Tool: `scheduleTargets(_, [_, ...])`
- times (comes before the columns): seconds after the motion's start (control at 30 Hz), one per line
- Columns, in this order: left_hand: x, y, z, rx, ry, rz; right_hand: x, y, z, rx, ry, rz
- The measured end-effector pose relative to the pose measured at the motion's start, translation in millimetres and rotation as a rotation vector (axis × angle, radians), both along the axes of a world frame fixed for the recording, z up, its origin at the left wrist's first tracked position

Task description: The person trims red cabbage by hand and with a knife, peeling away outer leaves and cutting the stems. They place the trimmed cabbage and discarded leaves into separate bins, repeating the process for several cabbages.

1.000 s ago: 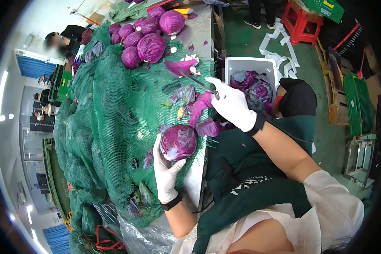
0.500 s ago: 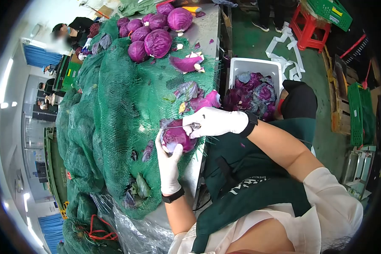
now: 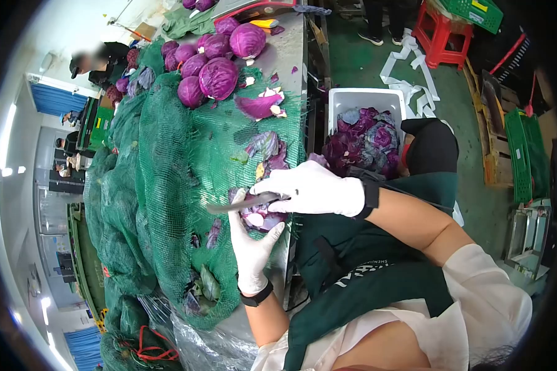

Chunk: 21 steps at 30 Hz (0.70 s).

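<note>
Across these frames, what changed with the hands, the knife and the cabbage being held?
The right hand brought the knife from beyond the cabbage back toward the wearer and over it. Pale patches now show on the cabbage's upper side. Nothing was visibly let go: the left hand stays on the cabbage. The heaped cabbages and white tub stayed put.

Metal table (image 3: 284,59), green netting (image 3: 220,139) spread on it; purple cabbages (image 3: 218,78) bunched toward far end.
</note>
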<state>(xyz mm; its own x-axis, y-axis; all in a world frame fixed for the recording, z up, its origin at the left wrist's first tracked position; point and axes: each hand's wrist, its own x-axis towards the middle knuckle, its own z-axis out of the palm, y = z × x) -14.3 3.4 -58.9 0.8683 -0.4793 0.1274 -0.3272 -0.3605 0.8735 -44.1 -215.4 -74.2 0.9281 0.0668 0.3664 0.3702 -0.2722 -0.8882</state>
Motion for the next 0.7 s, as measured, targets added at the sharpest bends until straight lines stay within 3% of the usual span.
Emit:
scheduleTargets(0.07, [1.7, -3.1, 5.1, 0.030, -0.025, -0.011, 6.9, -0.6, -4.5, -0.402, -0.170, 0.001])
scheduleTargets(0.23, [4.8, -8.1, 13.7, 0.029, 0.026, -0.055, 21.6, 0.8, -21.9, -0.434, -0.396, -0.081])
scheduleTargets(0.37, [14.2, 13.5, 2.9, -0.091, 0.155, -0.102, 32.5, -9.9, -37.9, -0.159, 0.001, -0.388])
scheduleTargets(0.43, [6.2, 14.8, 12.7, -0.317, 0.399, -0.083, 38.8, -23.3, -62.3, -0.143, 0.129, -0.496])
scheduleTargets(0.5, [4.8, 22.5, 9.9, -0.305, 0.417, -0.080, 32.6, -34.8, -59.1, -0.112, 0.197, -0.507])
scheduleTargets(0.63, [-0.3, 25.6, -0.8, -0.367, 0.455, 0.017, 32.3, -42.1, -57.5, -0.304, 0.219, -0.602])
scheduleTargets(0.7, [-0.7, 23.9, -7.5, -0.325, 0.395, 0.066, 20.6, -29.7, -31.7, -0.150, 0.117, -0.572])
